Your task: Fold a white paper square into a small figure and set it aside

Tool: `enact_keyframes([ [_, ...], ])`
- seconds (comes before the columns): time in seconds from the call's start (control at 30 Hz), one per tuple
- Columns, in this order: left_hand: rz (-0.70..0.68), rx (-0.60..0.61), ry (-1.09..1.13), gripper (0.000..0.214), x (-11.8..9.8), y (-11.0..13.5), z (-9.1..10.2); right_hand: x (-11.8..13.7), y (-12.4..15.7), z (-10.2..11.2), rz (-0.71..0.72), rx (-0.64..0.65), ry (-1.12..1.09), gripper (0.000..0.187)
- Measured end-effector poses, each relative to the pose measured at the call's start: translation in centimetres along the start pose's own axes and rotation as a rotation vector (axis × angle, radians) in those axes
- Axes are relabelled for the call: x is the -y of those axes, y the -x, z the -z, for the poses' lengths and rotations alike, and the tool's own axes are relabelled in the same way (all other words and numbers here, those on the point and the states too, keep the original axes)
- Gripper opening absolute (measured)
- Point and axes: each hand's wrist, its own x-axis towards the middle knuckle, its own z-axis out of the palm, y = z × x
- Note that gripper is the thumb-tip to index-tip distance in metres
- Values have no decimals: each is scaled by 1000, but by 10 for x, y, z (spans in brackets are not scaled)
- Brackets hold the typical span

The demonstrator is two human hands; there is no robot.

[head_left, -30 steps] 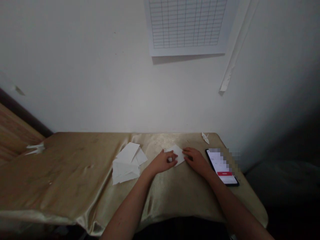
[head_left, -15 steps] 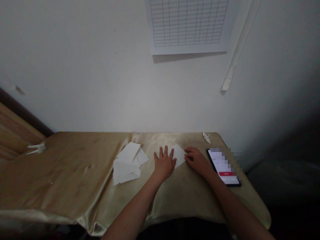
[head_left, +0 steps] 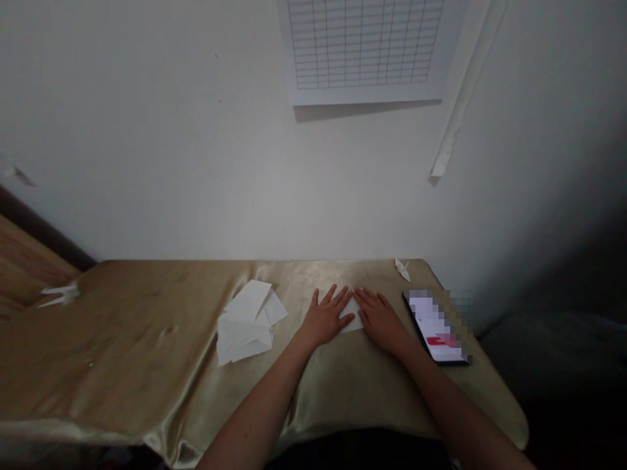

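A white sheet of paper (head_left: 351,316) lies on the cloth-covered table, mostly hidden beneath both hands. My left hand (head_left: 327,317) rests flat on its left part, fingers spread. On the right part lies my right hand (head_left: 381,318), palm down with the fingers stretched out and close together. The fingertips of the two hands almost meet at the sheet's far edge. Left of my left hand is a loose pile of white paper pieces (head_left: 247,326). A small folded paper shape (head_left: 402,269) sits near the table's back right corner.
A phone (head_left: 435,333) with a lit screen lies right of my right forearm. The gold satin cloth (head_left: 132,339) has raised folds. At the far left is another white folded paper piece (head_left: 61,295). A wall with a gridded sheet (head_left: 365,52) rises behind the table.
My right hand has moved left from the sheet's right edge and now lies flat on it. Less of the paper shows. My left hand has turned slightly, still spread on the sheet.
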Motion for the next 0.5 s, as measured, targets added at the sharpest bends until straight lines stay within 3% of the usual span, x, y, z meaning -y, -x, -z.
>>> enact_keyframes([
  [0.1,163,-80,-27,65,-7,0,-7,4,2,-1,-18,68,60,55],
  [0.23,319,-171,-75,62,-18,1,-9,6,4,-2,-57,28,107,54],
  [0.33,294,-187,-77,55,-21,-1,-5,9,3,-5,-90,-57,105,51],
  [0.5,122,-164,-10,41,-20,-5,-2,12,-3,-8,-113,-122,85,48],
])
